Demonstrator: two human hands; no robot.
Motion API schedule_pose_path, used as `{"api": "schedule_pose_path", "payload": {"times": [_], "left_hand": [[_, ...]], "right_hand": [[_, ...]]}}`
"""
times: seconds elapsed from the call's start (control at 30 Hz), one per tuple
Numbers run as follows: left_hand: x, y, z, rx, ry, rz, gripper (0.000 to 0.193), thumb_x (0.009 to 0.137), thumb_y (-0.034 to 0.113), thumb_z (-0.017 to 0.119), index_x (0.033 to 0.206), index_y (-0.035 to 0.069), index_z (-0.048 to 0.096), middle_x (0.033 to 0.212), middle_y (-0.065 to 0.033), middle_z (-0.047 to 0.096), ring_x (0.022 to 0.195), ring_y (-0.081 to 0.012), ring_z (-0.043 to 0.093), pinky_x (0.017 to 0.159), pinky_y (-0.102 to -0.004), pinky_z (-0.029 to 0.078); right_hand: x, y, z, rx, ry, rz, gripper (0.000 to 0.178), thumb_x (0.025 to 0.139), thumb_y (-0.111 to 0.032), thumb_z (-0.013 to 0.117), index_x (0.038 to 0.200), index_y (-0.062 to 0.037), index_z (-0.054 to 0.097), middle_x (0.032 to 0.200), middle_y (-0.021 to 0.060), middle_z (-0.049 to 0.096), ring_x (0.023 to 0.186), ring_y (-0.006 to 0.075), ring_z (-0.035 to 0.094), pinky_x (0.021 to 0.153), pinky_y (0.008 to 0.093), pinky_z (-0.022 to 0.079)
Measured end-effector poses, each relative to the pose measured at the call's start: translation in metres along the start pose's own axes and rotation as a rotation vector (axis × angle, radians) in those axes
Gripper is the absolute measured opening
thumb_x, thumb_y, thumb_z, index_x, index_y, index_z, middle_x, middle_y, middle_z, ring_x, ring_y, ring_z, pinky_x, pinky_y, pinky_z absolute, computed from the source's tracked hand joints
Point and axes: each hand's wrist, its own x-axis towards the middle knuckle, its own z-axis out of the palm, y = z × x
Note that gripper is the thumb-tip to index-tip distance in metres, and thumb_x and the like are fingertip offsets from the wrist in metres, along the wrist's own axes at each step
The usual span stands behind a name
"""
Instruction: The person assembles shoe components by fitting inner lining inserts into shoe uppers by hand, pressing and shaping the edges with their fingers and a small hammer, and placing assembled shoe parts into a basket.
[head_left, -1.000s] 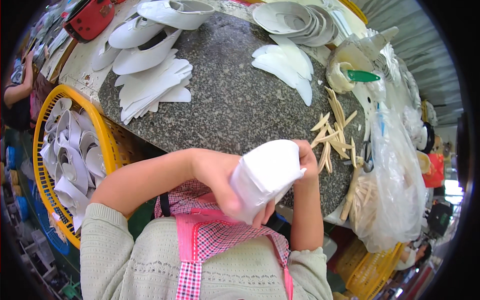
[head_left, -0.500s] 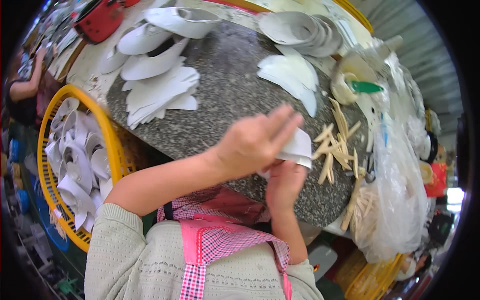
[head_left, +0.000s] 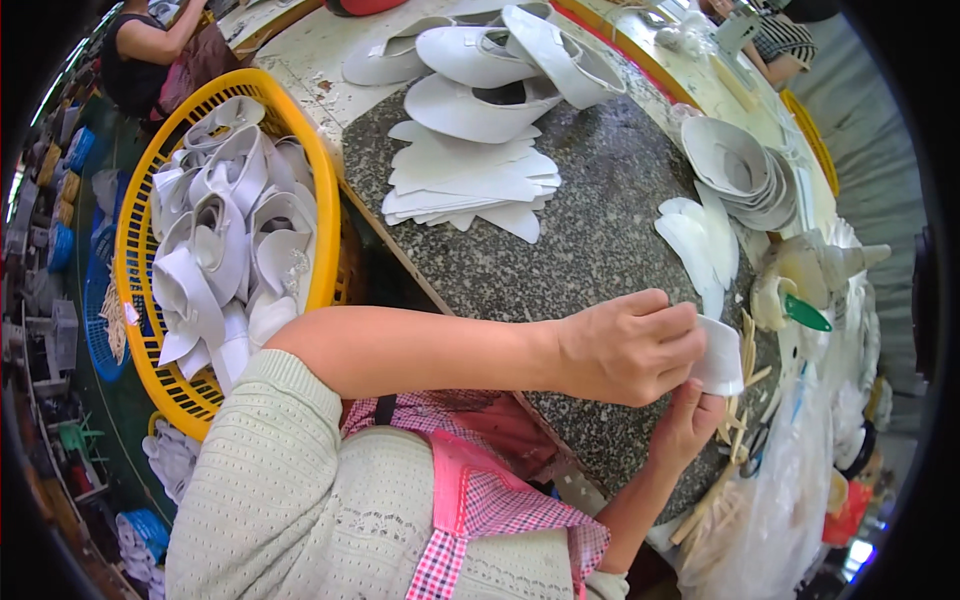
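Observation:
A white curved shoe upper (head_left: 720, 357) is held at the right part of the dark speckled work slab (head_left: 600, 250). My left hand (head_left: 635, 345) reaches across from the left, its fingers curled at the upper's left edge. From below, my right hand (head_left: 690, 420) grips the upper's lower end between thumb and fingers. Part of the upper is hidden behind my left hand. Flat white shoe pieces (head_left: 700, 240) lie fanned out just beyond my hands. Several pale wooden sticks (head_left: 745, 390) are scattered to the right of the upper, partly hidden by it.
Stitched white uppers (head_left: 490, 110) and a stack of flat white pieces (head_left: 470, 180) stand at the slab's far left. Nested round white parts (head_left: 730, 160) sit far right, near a glue pot (head_left: 770, 300) with a green handle. A yellow basket (head_left: 325, 190) of uppers stands left. Other people work beyond.
The view has swung left, so the slab and basket appear further right. My left hand's fingers, stretched out before, are now curled. The upper stays in my hands.

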Motion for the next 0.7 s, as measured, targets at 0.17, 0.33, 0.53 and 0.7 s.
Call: {"api": "schedule_pose_path", "payload": {"times": [0.17, 0.33, 0.53, 0.7], "left_hand": [[0.009, -0.011, 0.011, 0.036, -0.136, -0.003, 0.024, 0.06, 0.014, 0.058, 0.078, -0.001, 0.058, 0.087, -0.0104, 0.056, 0.075, -0.0219, 0.055, 0.064, -0.0326, 0.046], [0.017, -0.02, 0.007, -0.825, -0.132, -0.972, 0.015, 0.083, 0.008, 0.049, 0.091, -0.002, 0.057, 0.097, -0.0079, 0.059, 0.089, -0.0186, 0.056, 0.079, -0.0283, 0.044], [0.014, -0.052, -0.001, -1.669, -0.161, -1.454, 0.01, 0.089, 0.014, 0.049, 0.085, 0.005, 0.047, 0.082, -0.0005, 0.053, 0.082, -0.0077, 0.053, 0.073, -0.0211, 0.045], [0.023, -0.06, -0.005, -1.674, -0.307, -1.132, 0.019, 0.085, 0.02, 0.055, 0.082, 0.005, 0.044, 0.082, -0.0019, 0.05, 0.079, -0.0071, 0.05, 0.069, -0.0194, 0.043]], "right_hand": [[0.021, -0.028, 0.012, -0.373, -0.114, 0.024, 0.022, 0.085, -0.012, 0.052, 0.097, 0.0043, 0.06, 0.083, 0.0083, 0.064, 0.073, 0.0126, 0.054, 0.065, 0.0298, 0.044], [0.025, 0.007, 0.009, -0.742, -0.156, -0.338, 0.03, 0.071, -0.007, 0.054, 0.1, 0.002, 0.056, 0.095, 0.0206, 0.059, 0.087, 0.0354, 0.058, 0.076, 0.0439, 0.045], [0.019, -0.009, -0.027, -0.426, -0.115, -0.629, 0.026, 0.069, -0.004, 0.059, 0.095, -0.0007, 0.064, 0.093, 0.0162, 0.063, 0.085, 0.0324, 0.062, 0.077, 0.0361, 0.05], [0.022, -0.026, -0.022, 0.624, -0.144, -0.033, 0.022, 0.08, -0.007, 0.063, 0.099, 0.0013, 0.063, 0.094, 0.0109, 0.066, 0.086, 0.0138, 0.061, 0.076, 0.0265, 0.047]]}}
